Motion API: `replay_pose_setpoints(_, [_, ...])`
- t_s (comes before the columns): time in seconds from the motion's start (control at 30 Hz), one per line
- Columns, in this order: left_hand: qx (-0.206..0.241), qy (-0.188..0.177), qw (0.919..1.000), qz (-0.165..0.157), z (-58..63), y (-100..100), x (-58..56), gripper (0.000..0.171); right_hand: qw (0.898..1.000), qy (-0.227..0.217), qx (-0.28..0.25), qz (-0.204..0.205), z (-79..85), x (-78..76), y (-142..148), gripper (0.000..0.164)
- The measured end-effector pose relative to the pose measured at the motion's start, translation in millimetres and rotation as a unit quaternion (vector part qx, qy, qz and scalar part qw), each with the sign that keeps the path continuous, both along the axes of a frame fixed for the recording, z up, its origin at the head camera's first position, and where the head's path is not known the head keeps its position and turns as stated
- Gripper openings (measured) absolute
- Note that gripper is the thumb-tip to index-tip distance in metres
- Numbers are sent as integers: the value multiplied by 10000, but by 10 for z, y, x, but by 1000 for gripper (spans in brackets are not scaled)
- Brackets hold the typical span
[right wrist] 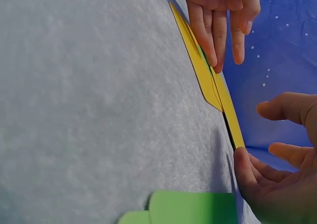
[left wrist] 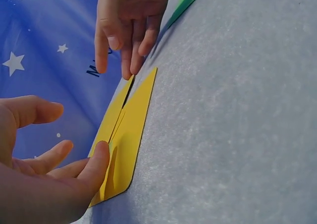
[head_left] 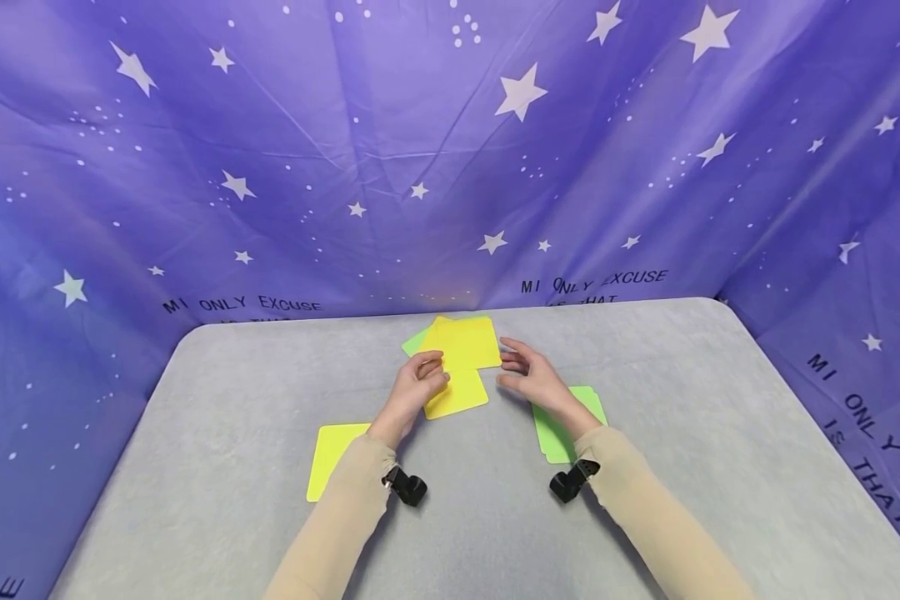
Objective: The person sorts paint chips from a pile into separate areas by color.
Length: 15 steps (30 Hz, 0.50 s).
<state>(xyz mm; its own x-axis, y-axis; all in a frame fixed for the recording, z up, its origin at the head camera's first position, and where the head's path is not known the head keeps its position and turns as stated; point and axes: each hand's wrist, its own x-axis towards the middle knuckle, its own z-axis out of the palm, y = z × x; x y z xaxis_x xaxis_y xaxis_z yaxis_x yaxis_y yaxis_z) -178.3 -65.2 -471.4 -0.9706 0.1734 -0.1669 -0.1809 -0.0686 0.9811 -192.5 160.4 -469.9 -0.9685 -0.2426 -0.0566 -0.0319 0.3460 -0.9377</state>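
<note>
Several overlapping yellow cards lie near the table's far edge, a top yellow card (head_left: 471,342) over a lower yellow card (head_left: 457,397). A green card (head_left: 414,343) peeks out at their left. My left hand (head_left: 412,392) is at the left side of this pile, fingers loosely bent, its thumb right by the cards in the left wrist view. At the pile's right edge is my right hand (head_left: 536,379), fingers spread apart. Its thumb tip meets the end of the yellow card (right wrist: 229,116) in the right wrist view. Neither hand curls round a card.
Yellow card material (head_left: 337,450) lies beside my left forearm, partly covered by the sleeve. Overlapping green cards (head_left: 558,439) lie under my right wrist. The grey table (head_left: 480,517) meets a purple star-printed curtain (head_left: 390,150) at the back and sides.
</note>
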Motion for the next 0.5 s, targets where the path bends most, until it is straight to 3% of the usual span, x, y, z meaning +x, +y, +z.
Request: replay_pose_setpoints(0.5, [28, -50, 9997, 240, -70, -12, 107, 42, 9983, -267, -331, -399, -34, 131, 55, 63])
